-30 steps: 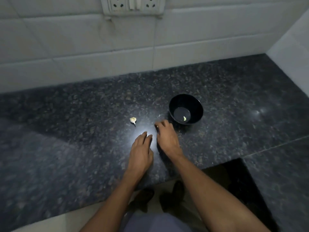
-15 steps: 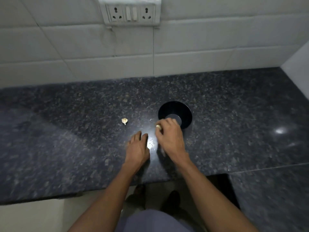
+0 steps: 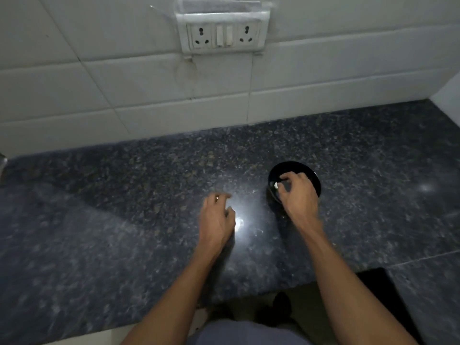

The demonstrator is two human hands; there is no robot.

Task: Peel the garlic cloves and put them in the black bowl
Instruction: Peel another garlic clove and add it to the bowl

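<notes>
The left hand (image 3: 217, 215) is seen reaching forward over the dark speckled table (image 3: 112, 220), its blurred fingers curled around a small pale garlic clove (image 3: 217, 198) that barely shows between them. To its right, the black bowl (image 3: 293, 168) is set on the table, and the right hand (image 3: 297, 192) is held over its near rim. A whitish peeled clove (image 3: 275, 186) is pinched at that hand's fingertips, inside the bowl's opening.

Dark speckled polished-granite countertop (image 3: 124, 232) abutting a white tiled wall (image 3: 99, 95); a round black bowl (image 3: 314, 175) stands on it, right of a bright light reflection (image 3: 239, 222).
</notes>
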